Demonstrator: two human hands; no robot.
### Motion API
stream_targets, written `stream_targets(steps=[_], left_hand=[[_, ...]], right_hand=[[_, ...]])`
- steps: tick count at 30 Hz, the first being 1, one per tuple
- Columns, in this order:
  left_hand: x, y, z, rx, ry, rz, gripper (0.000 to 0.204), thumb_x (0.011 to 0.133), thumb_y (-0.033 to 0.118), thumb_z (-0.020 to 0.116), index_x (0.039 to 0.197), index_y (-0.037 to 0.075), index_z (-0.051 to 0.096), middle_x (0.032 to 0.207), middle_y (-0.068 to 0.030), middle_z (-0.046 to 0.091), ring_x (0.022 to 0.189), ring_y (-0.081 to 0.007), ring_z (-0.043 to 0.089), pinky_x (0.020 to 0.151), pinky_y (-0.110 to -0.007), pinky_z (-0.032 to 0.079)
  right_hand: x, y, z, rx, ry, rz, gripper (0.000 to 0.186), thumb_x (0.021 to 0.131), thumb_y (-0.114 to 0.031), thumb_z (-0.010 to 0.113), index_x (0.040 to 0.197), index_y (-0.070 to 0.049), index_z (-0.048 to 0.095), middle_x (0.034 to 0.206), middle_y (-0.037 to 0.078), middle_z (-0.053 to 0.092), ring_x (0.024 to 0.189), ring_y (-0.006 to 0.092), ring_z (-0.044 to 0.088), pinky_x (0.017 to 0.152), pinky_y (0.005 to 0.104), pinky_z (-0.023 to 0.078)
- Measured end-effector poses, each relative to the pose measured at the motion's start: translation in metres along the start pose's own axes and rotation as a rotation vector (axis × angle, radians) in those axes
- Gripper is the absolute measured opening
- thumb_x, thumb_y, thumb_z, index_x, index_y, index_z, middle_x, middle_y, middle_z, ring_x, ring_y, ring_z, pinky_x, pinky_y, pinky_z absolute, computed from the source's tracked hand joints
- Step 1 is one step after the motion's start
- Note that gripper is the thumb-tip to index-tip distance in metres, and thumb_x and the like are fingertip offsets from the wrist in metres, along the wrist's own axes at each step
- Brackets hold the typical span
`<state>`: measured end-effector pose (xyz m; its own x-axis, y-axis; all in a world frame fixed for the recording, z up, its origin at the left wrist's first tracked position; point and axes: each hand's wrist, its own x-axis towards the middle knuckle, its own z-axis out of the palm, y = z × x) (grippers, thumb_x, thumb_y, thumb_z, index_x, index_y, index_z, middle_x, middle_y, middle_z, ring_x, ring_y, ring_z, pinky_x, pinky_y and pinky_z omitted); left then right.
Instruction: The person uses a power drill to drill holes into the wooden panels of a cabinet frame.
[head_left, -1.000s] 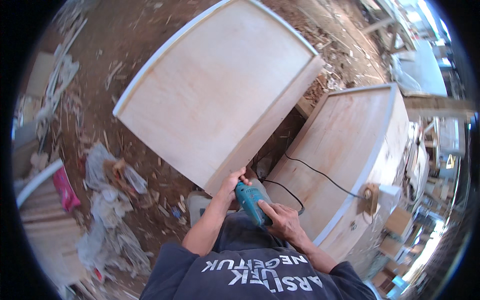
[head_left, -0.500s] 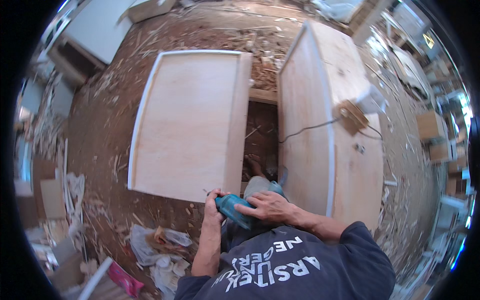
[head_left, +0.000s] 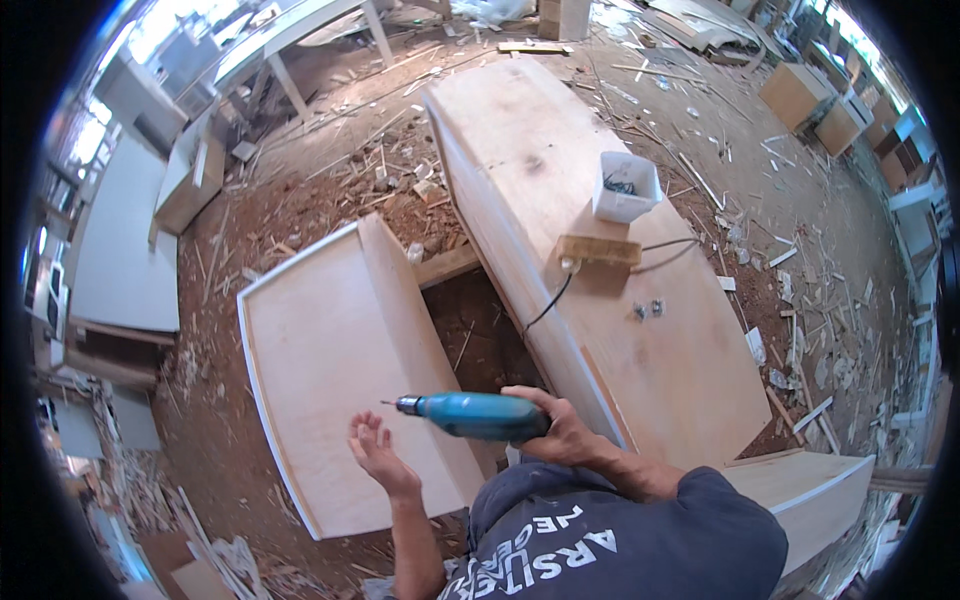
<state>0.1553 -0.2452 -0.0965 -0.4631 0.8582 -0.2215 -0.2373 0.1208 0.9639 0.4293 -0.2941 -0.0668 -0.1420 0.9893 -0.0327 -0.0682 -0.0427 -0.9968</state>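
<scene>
My right hand (head_left: 555,425) grips a teal and black power drill (head_left: 460,410), held level with its bit pointing left. My left hand (head_left: 378,450) is open with loosely bent fingers, just below the bit and apart from the drill, over the pale plywood box (head_left: 305,350) with a white edge strip. To the right lies a longer plywood box (head_left: 510,140); on it stand a white plastic container (head_left: 625,200) of small dark items, a wooden block (head_left: 595,250) with a cable, and small metal pieces (head_left: 650,308). A dark gap lies between the boxes.
Wood offcuts and debris (head_left: 230,260) litter the dirt floor. White panels (head_left: 125,240) lean at the left; a pale workbench (head_left: 320,25) stands at the back. Plywood boxes (head_left: 795,95) sit at the back right, and another box (head_left: 810,510) lies by my right side.
My view has swung right and lifted. My left hand has let go of the drill and opened; my right hand has turned the drill level, bit to the left.
</scene>
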Motion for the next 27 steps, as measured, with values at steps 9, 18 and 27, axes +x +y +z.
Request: stream_targets(steps=[9, 18, 27], left_hand=[[0.046, 0.039, 0.4, 0.489, -1.194, 0.745, 0.016, 0.086, 0.002, 0.069, 0.102, -0.001, 0.071, 0.088, -0.0142, 0.068, 0.074, -0.0204, 0.065, 0.066, -0.031, 0.051], [0.01, -0.028, 0.578, 1.56, -1.412, 1.244, 0.012, 0.08, 0.018, 0.076, 0.092, 0.016, 0.077, 0.095, -0.0025, 0.076, 0.089, -0.0198, 0.074, 0.069, -0.033, 0.058], [0.042, -0.067, 0.569, 1.14, -1.483, 1.121, 0.013, 0.084, 0.016, 0.068, 0.095, 0.008, 0.071, 0.089, -0.0066, 0.074, 0.09, -0.0253, 0.072, 0.074, -0.035, 0.057]], right_hand=[[0.024, 0.028, -0.148, 0.37, 0.257, 0.36, 0.058, 0.072, 0.006, 0.075, 0.127, -0.001, 0.059, 0.103, 0.006, 0.07, 0.092, 0.0132, 0.066, 0.085, 0.03, 0.053], [0.024, 0.039, -0.143, 0.446, 0.484, 0.397, 0.052, 0.072, 0.005, 0.072, 0.122, 0.001, 0.058, 0.096, 0.015, 0.072, 0.08, 0.0221, 0.073, 0.07, 0.0331, 0.059], [0.029, 0.04, -0.132, 0.466, 0.491, 0.407, 0.051, 0.071, 0.006, 0.072, 0.119, 0.0, 0.057, 0.092, 0.015, 0.072, 0.077, 0.024, 0.072, 0.068, 0.035, 0.059]])
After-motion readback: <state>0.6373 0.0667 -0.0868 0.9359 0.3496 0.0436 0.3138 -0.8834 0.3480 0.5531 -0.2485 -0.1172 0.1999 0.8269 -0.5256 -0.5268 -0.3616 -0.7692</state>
